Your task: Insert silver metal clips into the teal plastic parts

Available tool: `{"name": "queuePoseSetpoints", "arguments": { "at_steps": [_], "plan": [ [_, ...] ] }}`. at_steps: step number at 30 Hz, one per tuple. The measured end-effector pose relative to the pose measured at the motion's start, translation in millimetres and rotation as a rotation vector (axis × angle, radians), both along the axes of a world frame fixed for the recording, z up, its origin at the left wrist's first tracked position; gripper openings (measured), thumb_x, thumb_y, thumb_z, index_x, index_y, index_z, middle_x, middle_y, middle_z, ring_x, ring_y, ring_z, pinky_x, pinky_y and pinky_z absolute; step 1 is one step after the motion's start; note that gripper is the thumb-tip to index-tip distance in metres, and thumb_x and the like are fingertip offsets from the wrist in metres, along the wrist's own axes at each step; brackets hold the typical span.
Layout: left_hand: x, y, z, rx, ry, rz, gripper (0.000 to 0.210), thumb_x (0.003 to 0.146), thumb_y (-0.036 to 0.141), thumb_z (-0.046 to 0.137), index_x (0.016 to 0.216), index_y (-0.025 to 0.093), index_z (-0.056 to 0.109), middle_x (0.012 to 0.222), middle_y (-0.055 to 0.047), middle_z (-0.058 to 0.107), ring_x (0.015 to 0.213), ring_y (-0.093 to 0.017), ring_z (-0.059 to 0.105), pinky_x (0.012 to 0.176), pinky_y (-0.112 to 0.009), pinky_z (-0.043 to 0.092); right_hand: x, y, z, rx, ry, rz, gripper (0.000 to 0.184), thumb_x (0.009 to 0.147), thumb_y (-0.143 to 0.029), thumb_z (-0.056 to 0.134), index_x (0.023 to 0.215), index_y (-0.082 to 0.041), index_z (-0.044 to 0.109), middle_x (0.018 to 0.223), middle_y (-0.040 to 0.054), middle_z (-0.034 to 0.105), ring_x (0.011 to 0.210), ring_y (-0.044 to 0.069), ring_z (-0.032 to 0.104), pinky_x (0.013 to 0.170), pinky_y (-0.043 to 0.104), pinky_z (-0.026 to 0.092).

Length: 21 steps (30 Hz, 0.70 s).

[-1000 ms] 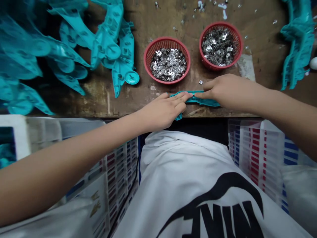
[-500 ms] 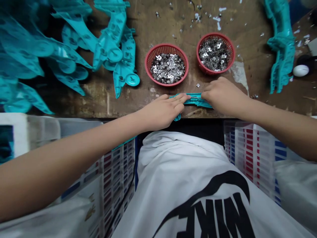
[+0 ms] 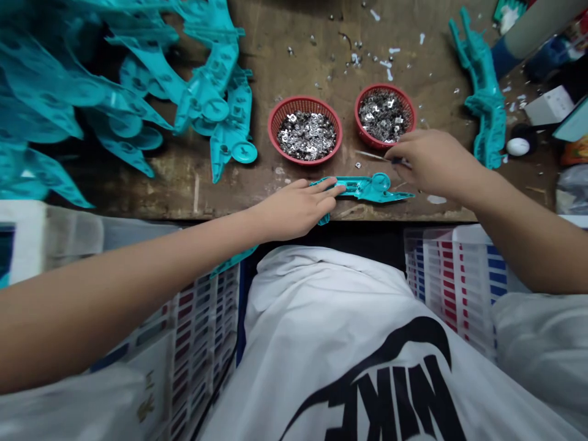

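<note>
A teal plastic part (image 3: pixel 374 188) lies on the table near its front edge, with a round disc at its right side and a pointed right end. My left hand (image 3: pixel 298 208) grips its left portion, fingers laid across the top. In my right hand (image 3: pixel 425 159) is a thin metal tool (image 3: pixel 371 156) with a slim shaft pointing left; its grip is mostly hidden by the fingers. This hand is raised to the right of the part, just below the right red basket (image 3: pixel 414 125) of small metal pieces. A single small metal piece (image 3: pixel 358 165) rests under the tool's tip.
Another red basket (image 3: pixel 272 136) holds small metal clips. Teal parts (image 3: pixel 138 73) are heaped at left, with more teal parts (image 3: pixel 487 101) at right. A white ball (image 3: pixel 518 146) and a white box (image 3: pixel 550 105) sit far right. Plastic crates (image 3: pixel 206 324) stand below the table edge.
My right hand has lifted off the teal part and moved right and up, tool in its fingers, uncovering the part's right end. My left hand stays on the part. The view has shifted slightly.
</note>
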<state>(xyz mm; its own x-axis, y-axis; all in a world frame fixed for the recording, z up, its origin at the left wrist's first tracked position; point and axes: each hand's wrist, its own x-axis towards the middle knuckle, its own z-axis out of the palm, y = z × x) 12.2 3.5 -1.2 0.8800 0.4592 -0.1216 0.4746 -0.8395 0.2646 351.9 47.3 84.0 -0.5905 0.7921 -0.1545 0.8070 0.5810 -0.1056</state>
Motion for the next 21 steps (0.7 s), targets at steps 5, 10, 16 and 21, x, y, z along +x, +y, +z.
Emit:
{"name": "queuePoseSetpoints", "arguments": {
  "at_steps": [5, 10, 16, 21],
  "plan": [
    [-1, -1, -2.3, 0.019, -0.053, -0.008, 0.043, 0.12, 0.012, 0.045, 0.139, 0.017, 0.083, 0.196, -0.023, 0.061, 0.189, -0.039, 0.055, 0.122, -0.054, 0.064, -6, -3, -10.6, -0.056, 0.414, -0.146, 0.02, 0.11, -0.034, 0.083, 0.122, -0.025, 0.095, 0.11, 0.0107, 0.093, 0.093, 0.032, 0.086, 0.09, 0.048, 0.07],
    [-2, -3, -3.2, 0.047, -0.077, -0.014, 0.043, 0.121, 0.013, 0.045, 0.137, 0.016, 0.085, 0.199, -0.025, 0.055, 0.187, -0.042, 0.058, 0.119, -0.056, 0.066, -19, -12, -26.1, -0.106, 0.539, -0.124, 0.023, 0.11, -0.04, 0.084, 0.118, -0.024, 0.097, 0.114, 0.0107, 0.094, 0.097, 0.032, 0.088, 0.093, 0.049, 0.074],
    [-2, -2, 2.6, 0.046, -0.021, -0.041, 0.05, 0.121, 0.009, 0.039, 0.146, 0.013, 0.082, 0.198, -0.028, 0.055, 0.188, -0.041, 0.056, 0.116, -0.057, 0.068, -19, -11, -37.4, -0.155, 0.497, -0.03, 0.022, 0.111, -0.038, 0.08, 0.121, -0.025, 0.095, 0.11, 0.009, 0.094, 0.09, 0.03, 0.086, 0.091, 0.045, 0.071],
    [-2, -2, 6.0, 0.026, -0.005, -0.041, 0.048, 0.121, 0.009, 0.039, 0.144, 0.011, 0.082, 0.197, -0.031, 0.056, 0.188, -0.043, 0.056, 0.115, -0.059, 0.07, -21, -17, -43.0, -0.13, 0.425, 0.096, 0.024, 0.115, -0.038, 0.075, 0.122, -0.022, 0.091, 0.108, 0.0105, 0.093, 0.094, 0.032, 0.089, 0.097, 0.045, 0.069]
  ]
}}
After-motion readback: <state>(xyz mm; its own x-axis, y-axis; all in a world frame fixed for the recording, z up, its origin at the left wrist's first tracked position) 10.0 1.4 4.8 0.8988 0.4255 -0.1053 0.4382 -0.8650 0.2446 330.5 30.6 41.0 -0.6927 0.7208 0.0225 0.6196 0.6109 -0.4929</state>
